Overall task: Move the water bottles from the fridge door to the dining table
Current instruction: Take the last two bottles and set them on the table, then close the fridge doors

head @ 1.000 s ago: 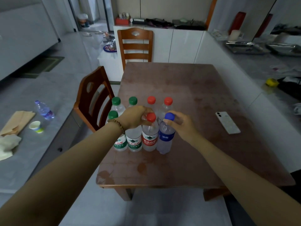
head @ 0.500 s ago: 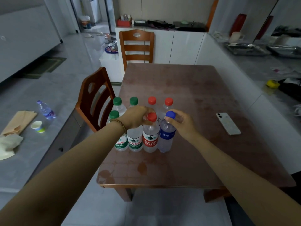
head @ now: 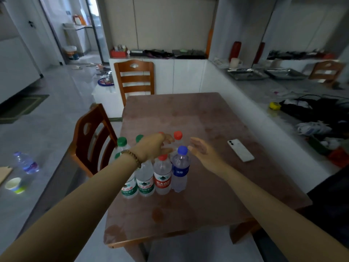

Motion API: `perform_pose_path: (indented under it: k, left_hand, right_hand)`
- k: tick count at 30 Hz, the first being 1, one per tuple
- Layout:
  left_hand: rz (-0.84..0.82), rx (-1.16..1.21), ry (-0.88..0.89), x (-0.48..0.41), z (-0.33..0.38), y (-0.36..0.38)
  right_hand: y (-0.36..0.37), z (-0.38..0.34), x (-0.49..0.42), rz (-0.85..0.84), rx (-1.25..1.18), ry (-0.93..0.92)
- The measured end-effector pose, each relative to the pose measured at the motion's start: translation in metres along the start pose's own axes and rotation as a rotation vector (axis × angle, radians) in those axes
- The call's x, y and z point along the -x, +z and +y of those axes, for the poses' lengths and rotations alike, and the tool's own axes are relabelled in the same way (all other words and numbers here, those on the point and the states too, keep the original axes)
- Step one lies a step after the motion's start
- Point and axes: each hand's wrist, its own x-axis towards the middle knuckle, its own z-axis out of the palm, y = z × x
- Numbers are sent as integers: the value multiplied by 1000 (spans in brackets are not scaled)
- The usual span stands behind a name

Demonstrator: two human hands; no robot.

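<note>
Several water bottles stand in two rows on the left part of the brown dining table (head: pixel 198 210). In the front row a blue-capped bottle (head: pixel 180 170) stands at the right, a red-capped one (head: pixel 162 175) beside it, then green-labelled ones (head: pixel 145 181). Behind them a red-capped bottle (head: pixel 177 136) and a green-capped bottle (head: pixel 122 143) show. My left hand (head: pixel 154 146) hovers open above the bottles, touching none. My right hand (head: pixel 201 148) is open just right of the blue cap, apart from it.
A white phone (head: pixel 240 150) lies on the table to the right. One wooden chair (head: pixel 92 138) stands at the table's left side, another (head: pixel 135 78) at its far end. On the grey surface at left lie a bottle (head: pixel 26 162) and a cup (head: pixel 14 185). A cluttered counter runs along the right.
Both hands have let go of the front-row bottles and lifted off with fingers spread. The view has tilted upward, showing more of the room.
</note>
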Motion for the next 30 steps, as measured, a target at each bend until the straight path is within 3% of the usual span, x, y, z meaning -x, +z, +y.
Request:
perform_pose_path:
  k: [6,14,21,30]
  left_hand:
    - [27,18,195,-26,48,-15]
    - [-69,27,751,2,162,1]
    - [-62,43,1170,104,282,14]
    - [-184,241,1645,300,414,19]
  right_hand:
    - [-55,-24,67,316,95,36]
    - [-72,-68,253,834,437,247]
    - [-29,-160,442,1141,864,552]
    - [54,-270,625,1475,1422,778]
